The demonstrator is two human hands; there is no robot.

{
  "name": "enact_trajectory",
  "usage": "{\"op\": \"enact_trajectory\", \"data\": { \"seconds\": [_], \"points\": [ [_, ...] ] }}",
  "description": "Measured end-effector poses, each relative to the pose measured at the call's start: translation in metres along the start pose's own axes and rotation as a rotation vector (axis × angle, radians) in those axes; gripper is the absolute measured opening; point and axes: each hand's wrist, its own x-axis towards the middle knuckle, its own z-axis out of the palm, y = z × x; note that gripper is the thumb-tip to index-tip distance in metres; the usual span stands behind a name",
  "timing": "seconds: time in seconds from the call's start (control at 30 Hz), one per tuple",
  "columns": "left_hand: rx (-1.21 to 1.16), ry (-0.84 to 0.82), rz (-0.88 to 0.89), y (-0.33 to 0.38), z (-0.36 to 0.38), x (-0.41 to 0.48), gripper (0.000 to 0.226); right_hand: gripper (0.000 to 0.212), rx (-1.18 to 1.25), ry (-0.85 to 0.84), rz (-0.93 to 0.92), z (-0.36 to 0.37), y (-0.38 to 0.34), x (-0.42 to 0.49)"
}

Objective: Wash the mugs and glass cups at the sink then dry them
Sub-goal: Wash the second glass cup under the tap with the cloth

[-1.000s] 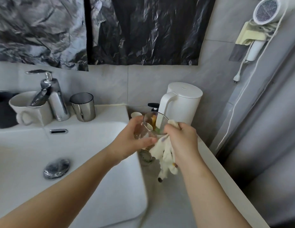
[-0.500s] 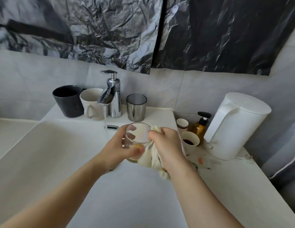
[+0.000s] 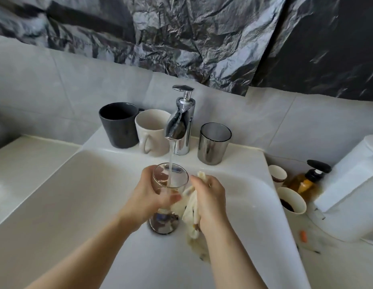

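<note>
My left hand [image 3: 152, 195] grips a clear glass cup [image 3: 171, 180] upright over the white sink [image 3: 77, 195]. Water runs from the chrome faucet [image 3: 180, 124] straight into the cup. Right beside the cup, my right hand [image 3: 210, 199] is closed on a cream cloth [image 3: 191, 207] that hangs down into the basin. On the ledge behind the basin stand a black mug [image 3: 119, 124], a white mug [image 3: 151, 130] and a smoky grey glass cup [image 3: 213, 142].
The metal drain stopper [image 3: 163, 224] lies under the cup. On the counter at the right are two paper cups [image 3: 291, 201], an amber pump bottle [image 3: 306, 180] and a white kettle [image 3: 352, 188]. Crumpled black plastic covers the wall above.
Both hands carried the glass cup and cloth left from the kettle side to the middle of the sink. The cup is now under the running water.
</note>
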Motion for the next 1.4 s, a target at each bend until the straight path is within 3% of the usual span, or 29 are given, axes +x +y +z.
{"op": "enact_trajectory", "data": {
  "seconds": [0.2, 0.3, 0.33, 0.53, 0.77, 0.87, 0.97, 1.13, 1.4],
  "points": [
    [-0.019, 0.008, -0.028, 0.002, -0.004, 0.004, 0.064, 0.044, 0.026, 0.038, 0.145, 0.004, 0.005, 0.004],
    [-0.072, -0.023, -0.082, 0.001, -0.004, 0.004, 0.063, 0.010, 0.124, 0.031, 0.201, -0.003, 0.006, 0.005],
    [-0.088, -0.039, -0.103, 0.001, -0.004, 0.004, 0.060, 0.009, 0.132, 0.028, 0.210, -0.007, 0.005, 0.005],
    [-0.153, -0.033, -0.271, 0.005, -0.003, -0.001, 0.041, 0.021, 0.025, -0.025, 0.081, -0.016, 0.003, 0.004],
    [-0.295, -0.108, -0.415, 0.004, -0.007, 0.002, 0.076, 0.021, -0.004, -0.044, 0.044, -0.014, 0.003, -0.003],
    [-0.340, -0.137, -0.478, 0.004, -0.005, 0.003, 0.072, 0.021, 0.008, -0.017, 0.020, -0.017, 0.004, -0.007],
    [-0.491, -0.110, -0.604, 0.001, -0.001, 0.003, 0.062, 0.022, 0.002, 0.018, -0.017, -0.016, 0.008, -0.009],
    [-0.576, -0.049, -0.713, 0.004, 0.001, -0.001, 0.064, 0.036, 0.021, 0.101, -0.066, -0.016, 0.011, -0.007],
    [-0.615, 0.055, -0.778, 0.011, -0.002, -0.006, 0.055, 0.022, 0.010, 0.096, -0.082, -0.006, 0.011, -0.013]
  ]
}}
